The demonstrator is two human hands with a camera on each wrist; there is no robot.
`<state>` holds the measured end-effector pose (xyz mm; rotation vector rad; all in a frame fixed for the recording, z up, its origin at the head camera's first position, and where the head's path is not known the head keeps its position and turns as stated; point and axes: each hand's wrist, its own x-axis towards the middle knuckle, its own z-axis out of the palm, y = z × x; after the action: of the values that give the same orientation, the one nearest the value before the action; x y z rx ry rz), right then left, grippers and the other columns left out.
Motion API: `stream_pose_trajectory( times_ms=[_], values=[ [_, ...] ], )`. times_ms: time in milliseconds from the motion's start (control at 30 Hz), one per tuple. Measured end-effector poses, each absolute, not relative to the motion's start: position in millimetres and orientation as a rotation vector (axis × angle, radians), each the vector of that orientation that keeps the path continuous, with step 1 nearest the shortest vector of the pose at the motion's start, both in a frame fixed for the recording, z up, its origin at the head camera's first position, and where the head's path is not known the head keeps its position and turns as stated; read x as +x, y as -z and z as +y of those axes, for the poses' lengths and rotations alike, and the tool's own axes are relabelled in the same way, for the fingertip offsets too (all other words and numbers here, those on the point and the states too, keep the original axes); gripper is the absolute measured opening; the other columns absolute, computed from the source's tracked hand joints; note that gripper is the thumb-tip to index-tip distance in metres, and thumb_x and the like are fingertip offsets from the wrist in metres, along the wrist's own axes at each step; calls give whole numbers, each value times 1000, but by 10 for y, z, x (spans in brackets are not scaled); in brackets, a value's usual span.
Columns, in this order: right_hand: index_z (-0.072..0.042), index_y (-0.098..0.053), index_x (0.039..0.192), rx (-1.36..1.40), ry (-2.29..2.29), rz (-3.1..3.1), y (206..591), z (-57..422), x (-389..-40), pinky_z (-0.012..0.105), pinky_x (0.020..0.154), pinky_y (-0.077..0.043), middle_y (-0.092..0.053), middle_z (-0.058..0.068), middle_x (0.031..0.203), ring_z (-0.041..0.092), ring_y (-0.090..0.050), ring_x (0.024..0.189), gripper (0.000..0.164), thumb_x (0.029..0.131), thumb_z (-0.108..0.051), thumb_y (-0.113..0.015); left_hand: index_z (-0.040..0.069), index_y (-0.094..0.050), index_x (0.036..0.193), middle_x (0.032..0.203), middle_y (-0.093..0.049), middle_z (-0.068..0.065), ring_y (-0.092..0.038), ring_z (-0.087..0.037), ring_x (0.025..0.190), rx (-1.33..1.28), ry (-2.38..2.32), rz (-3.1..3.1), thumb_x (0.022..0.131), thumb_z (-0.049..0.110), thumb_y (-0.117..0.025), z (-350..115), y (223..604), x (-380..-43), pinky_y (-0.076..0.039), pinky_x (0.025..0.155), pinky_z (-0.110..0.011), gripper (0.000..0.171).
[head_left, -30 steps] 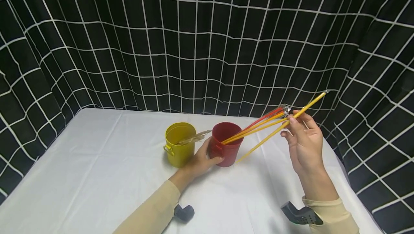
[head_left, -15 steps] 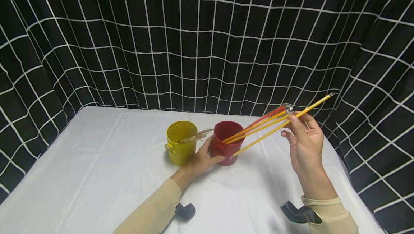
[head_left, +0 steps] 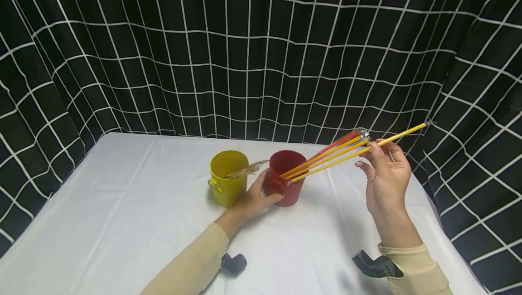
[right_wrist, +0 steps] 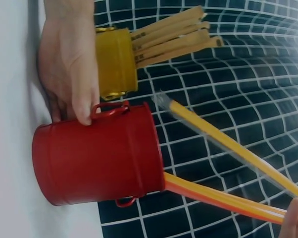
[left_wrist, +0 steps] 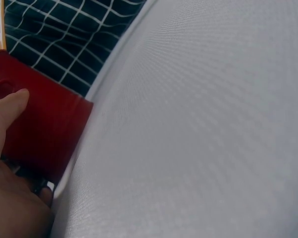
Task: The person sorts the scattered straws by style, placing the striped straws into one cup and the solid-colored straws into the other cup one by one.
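My left hand [head_left: 254, 200] holds a small red metal bucket [head_left: 291, 194] upright on the table, thumb across its near side. Several long thin orange and red sticks [head_left: 328, 155] lean out of it to the right, their clear crinkled wrapper ends up by my right hand. That right hand [head_left: 387, 177] pinches one long yellow stick [right_wrist: 228, 141] in clear film between thumb and fingers. Its lower end is right at the bucket's rim, just outside the mouth in the right wrist view. My right palm and curled lower fingers hold nothing else.
A yellow metal bucket [head_left: 228, 191] stands just left of the red one, with several flat beige sticks [right_wrist: 176, 37] marked in dark print leaning out. A white cloth [head_left: 122, 222] covers the table. Black white-gridded curtain [head_left: 244, 59] hangs behind and at both sides.
The yellow stick has tilted flatter, its lower end rising from beside the red bucket's wall up to its rim. My left hand has kept its grip on the bucket.
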<state>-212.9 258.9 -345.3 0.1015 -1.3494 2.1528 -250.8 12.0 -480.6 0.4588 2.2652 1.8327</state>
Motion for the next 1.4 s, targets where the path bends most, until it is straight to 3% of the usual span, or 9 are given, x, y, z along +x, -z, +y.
stream_pose_trajectory(
  times_ms=[500, 733, 1000, 1400],
  values=[
    [1, -64, 102, 191, -1971, -1307, 3607, 2488, -2161, 19, 55, -59, -70, 11, 93, 14, -69, 68, 13, 91, 2, -70, 11, -21, 161, 166, -32, -8, -26, -27, 157, 457, -1811, 2292, 95, 20, -69, 120, 4827, -2475, -27, 127, -50, 82],
    [8, -63, 108, 299, -1869, -1486, 3671, 2465, -2201, 18, 58, -59, -72, 7, 93, 12, -70, 72, 18, 91, 3, -69, 9, -22, 161, 165, -33, -10, -27, -30, 156, 475, -1833, 2284, 95, 19, -69, 127, 4799, -2472, -27, 127, -52, 81],
    [1, -66, 105, 227, -1830, -1631, 3733, 2451, -2271, 18, 58, -59, -73, 2, 92, 9, -70, 74, 13, 92, 0, -70, 10, -23, 160, 166, -33, -10, -26, -31, 156, 476, -1862, 2265, 95, 19, -69, 139, 4775, -2494, -26, 127, -53, 80],
    [6, -62, 100, 200, -1878, -1814, 3944, 2362, -2321, 18, 59, -59, -74, -5, 88, 6, -69, 76, 12, 91, 4, -69, 9, -23, 160, 165, -33, -11, -27, -31, 156, 483, -1828, 2289, 95, 20, -69, 117, 4786, -2502, -27, 126, -53, 81]
  ],
)
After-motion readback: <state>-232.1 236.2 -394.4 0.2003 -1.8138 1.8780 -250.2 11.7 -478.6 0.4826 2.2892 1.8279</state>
